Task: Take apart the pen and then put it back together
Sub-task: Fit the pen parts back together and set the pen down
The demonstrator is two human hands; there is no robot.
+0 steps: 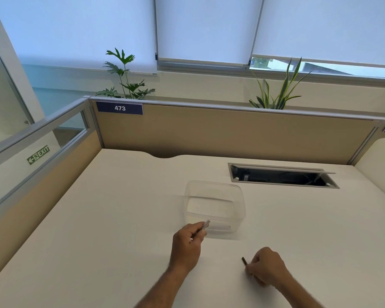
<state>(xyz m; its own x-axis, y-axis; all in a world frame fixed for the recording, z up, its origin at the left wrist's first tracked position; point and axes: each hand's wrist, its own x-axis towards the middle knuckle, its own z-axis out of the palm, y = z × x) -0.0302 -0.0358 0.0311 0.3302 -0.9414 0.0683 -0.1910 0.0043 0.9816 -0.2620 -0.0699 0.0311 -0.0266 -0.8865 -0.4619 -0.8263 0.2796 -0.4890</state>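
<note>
My left hand grips a pale, whitish pen part whose end sticks out past the fingers toward a clear plastic container. My right hand is low over the desk at the near right, its fingers curled round a thin dark pen part, of which only a short tip shows to the left of the fingers. The two hands are apart, each with its own piece.
The clear plastic container sits mid-desk just beyond my left hand. An open cable hatch lies in the desk at the back right. Beige partition walls close off the back and left edges.
</note>
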